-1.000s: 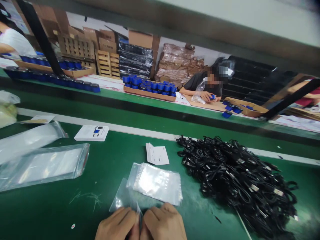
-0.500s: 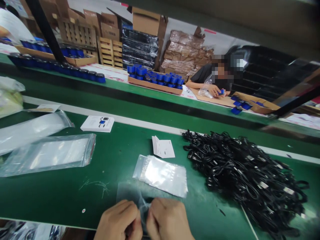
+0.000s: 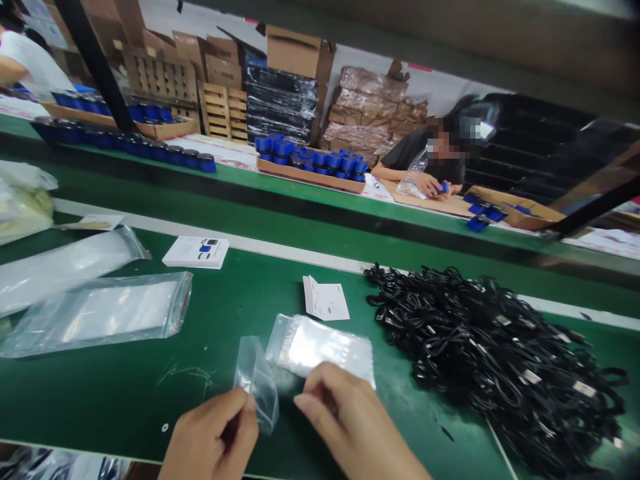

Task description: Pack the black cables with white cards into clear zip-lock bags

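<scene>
My left hand (image 3: 215, 430) pinches a small clear plastic bag (image 3: 257, 383) at its edge, and the bag stands up crumpled above the fingers. To the right, my right hand (image 3: 355, 423) has its thumb and forefinger apart, with nothing seen between them. Just beyond its knuckles lies a stack of clear zip bags (image 3: 325, 343), partly covered by the hand. A folded white leaflet (image 3: 327, 300) rests behind that stack. On the right spreads a tangled heap of black cables (image 3: 465, 347).
A stack of printed cards (image 3: 196, 252) and large packs of plastic bags (image 3: 120, 310) lie at the left. Across the green bench (image 3: 235, 300), a co-worker (image 3: 415, 157) handles a blue item beside a carton of blue items (image 3: 310, 177). A dark post (image 3: 95, 67) rises at left.
My hands have drawn apart. The right one has let go of the bag and moved right, its fingers parting. The left one keeps the bag and has shifted slightly left.
</scene>
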`<state>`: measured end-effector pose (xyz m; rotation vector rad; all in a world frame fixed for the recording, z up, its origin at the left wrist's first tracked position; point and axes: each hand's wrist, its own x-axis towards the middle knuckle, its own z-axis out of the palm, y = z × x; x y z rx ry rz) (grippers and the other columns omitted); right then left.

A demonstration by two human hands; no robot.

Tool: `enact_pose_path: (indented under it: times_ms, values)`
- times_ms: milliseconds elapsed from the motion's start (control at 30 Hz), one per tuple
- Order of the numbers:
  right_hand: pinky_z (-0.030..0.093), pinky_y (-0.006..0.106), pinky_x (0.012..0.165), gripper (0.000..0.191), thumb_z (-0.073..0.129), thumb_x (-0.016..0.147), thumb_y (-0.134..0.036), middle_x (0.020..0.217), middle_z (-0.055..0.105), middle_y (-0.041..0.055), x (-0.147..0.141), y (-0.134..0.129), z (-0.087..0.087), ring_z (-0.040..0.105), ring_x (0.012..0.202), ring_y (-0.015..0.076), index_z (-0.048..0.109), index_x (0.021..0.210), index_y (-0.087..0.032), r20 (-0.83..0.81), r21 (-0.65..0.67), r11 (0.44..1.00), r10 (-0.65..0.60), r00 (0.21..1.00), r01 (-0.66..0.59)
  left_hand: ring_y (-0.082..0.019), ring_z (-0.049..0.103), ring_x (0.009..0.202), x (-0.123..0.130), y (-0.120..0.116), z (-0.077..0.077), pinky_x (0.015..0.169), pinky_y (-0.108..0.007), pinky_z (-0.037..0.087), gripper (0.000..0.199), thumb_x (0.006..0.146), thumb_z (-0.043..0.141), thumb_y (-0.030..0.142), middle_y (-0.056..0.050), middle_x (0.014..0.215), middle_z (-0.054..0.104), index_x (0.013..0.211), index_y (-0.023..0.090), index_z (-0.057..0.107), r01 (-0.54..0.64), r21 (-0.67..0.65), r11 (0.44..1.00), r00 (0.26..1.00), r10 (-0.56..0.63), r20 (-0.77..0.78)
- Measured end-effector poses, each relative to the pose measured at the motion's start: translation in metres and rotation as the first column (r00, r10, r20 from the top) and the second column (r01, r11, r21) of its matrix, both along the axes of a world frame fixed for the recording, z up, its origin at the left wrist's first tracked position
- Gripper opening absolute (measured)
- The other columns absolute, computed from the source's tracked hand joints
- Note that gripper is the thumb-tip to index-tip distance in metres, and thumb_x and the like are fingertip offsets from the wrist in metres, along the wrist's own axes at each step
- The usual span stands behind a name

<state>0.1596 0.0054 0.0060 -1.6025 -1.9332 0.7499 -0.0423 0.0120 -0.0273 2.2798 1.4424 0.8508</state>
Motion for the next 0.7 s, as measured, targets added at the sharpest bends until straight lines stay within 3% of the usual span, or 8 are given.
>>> enact_pose_path:
  times_ms: [67,167,333,533,700]
  values:
    - [0.044,0.025,0.065,0.011,0.05,0.089,-0.032,0.079,0.06,0.0,0.012,0.023,0.013,0.058,0.072,0.0151,0.054,0.091,-0.021,-0.154,-0.072,0.992,-0.113,0.982,0.103,-0.007,0.049,0.038,0.0,0.003,-0.002,0.042,-0.014,0.037,0.038,0.092,0.039,0.027,0.008,0.044,0.047,0.055,0.021,0.04,-0.02,-0.155,0.988,0.994,0.035,0.1]
    - [0.046,0.031,0.078,0.036,0.053,0.087,-0.043,0.099,0.059,0.0065,0.027,0.068,0.017,0.058,0.089,0.019,0.048,0.113,-0.018,-0.209,-0.124,0.966,-0.247,0.946,0.225,-0.009,0.05,0.042,0.004,0.006,-0.006,0.045,-0.016,0.038,0.042,0.093,0.036,0.035,0.007,0.046,0.047,0.054,0.021,0.039,-0.034,-0.321,0.947,0.965,0.115,0.237]
    - [0.048,0.032,0.064,0.058,0.059,0.082,-0.057,0.076,0.064,0.0042,0.034,0.125,-0.005,0.063,0.071,0.0205,0.048,0.118,-0.013,-0.198,-0.309,0.92,-0.312,0.929,0.243,-0.01,0.049,0.043,0.006,0.008,-0.015,0.045,-0.017,0.037,0.041,0.091,0.039,0.039,0.006,0.047,0.049,0.054,0.021,0.043,0.02,-0.359,0.933,0.952,0.091,0.291]
    - [0.05,0.026,0.056,0.055,0.072,0.077,-0.044,0.076,0.062,0.0009,0.036,0.131,-0.011,0.06,0.062,0.0141,0.047,0.116,-0.015,-0.27,-0.449,0.874,-0.332,0.904,0.187,-0.009,0.046,0.042,0.01,0.004,-0.012,0.047,-0.019,0.034,0.039,0.09,0.042,0.037,0.007,0.046,0.045,0.054,0.021,0.037,-0.046,-0.34,0.939,0.934,0.162,0.32]
    - [0.052,0.025,0.056,0.025,0.063,0.089,-0.032,0.08,0.061,-0.0009,0.045,0.131,-0.008,0.06,0.062,0.0109,0.056,0.106,-0.014,-0.335,-0.483,0.865,-0.328,0.883,0.138,-0.009,0.048,0.043,0.01,0.006,-0.011,0.046,-0.018,0.037,0.039,0.089,0.043,0.038,0.007,0.047,0.047,0.054,0.021,0.041,-0.018,-0.368,0.93,0.933,0.148,0.329]
